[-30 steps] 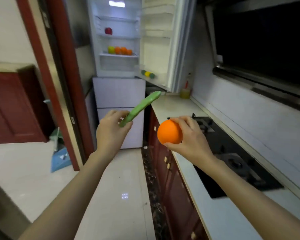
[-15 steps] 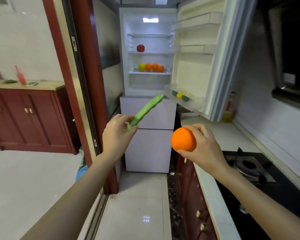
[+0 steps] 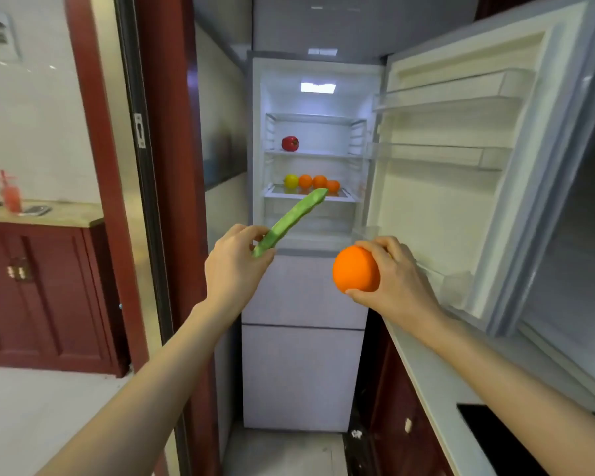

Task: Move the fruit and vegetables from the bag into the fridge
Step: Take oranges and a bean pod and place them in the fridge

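My left hand grips the lower end of a long green bean pod, which points up and right toward the fridge. An orange sits in my right hand, fingers curled round it. Straight ahead stands the white fridge, its upper door swung open to the right. Inside, a red tomato lies on one shelf. Below it a yellow-green fruit and three oranges line another shelf. No bag is in view.
A dark red door frame stands left of the fridge. A white counter with a black hob runs along the right, red cabinets beneath. A red sideboard with a pink cup stands far left.
The view has closed in on the fridge, which now looks larger and centred. Both hands still carry the pod and the orange, held a little higher toward the open compartment.
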The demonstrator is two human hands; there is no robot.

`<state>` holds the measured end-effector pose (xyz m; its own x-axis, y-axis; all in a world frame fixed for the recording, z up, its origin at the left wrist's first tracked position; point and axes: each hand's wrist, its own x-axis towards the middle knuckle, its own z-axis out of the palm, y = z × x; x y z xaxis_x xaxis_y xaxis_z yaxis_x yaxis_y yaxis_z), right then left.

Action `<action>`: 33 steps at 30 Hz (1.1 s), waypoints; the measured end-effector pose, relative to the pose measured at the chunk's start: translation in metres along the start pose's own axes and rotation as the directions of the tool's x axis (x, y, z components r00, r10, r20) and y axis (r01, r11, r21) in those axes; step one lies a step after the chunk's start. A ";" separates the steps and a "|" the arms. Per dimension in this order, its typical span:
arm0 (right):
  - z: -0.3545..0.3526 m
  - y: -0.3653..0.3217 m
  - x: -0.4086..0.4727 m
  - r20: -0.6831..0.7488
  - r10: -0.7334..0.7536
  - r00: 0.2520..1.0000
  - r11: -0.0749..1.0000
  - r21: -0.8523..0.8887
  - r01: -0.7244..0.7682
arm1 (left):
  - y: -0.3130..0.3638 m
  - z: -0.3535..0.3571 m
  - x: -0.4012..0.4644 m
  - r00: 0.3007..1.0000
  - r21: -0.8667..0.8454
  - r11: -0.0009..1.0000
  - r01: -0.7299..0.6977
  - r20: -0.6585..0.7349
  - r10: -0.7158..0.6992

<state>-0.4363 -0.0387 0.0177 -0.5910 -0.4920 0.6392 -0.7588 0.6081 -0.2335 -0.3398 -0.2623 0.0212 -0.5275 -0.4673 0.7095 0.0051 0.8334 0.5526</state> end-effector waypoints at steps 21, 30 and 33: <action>0.158 0.161 0.320 -0.082 -0.042 0.996 0.998 0.039 0.045 | -0.111 0.233 0.278 1.000 0.078 0.997 -0.011 0.003 0.010; 0.269 0.201 0.430 -0.020 -0.055 0.998 0.997 0.055 0.056 | -0.176 0.303 0.342 0.999 0.119 0.992 0.030 0.022 -0.032; 0.301 0.208 0.469 -0.017 -0.013 1.000 0.998 0.057 0.014 | -0.199 0.318 0.366 1.000 0.162 0.987 0.019 -0.007 -0.018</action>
<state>-0.9535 -0.3306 0.0484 -0.5764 -0.4891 0.6546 -0.7813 0.5644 -0.2663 -0.8036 -0.5057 0.0316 -0.5213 -0.4844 0.7026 -0.1427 0.8612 0.4878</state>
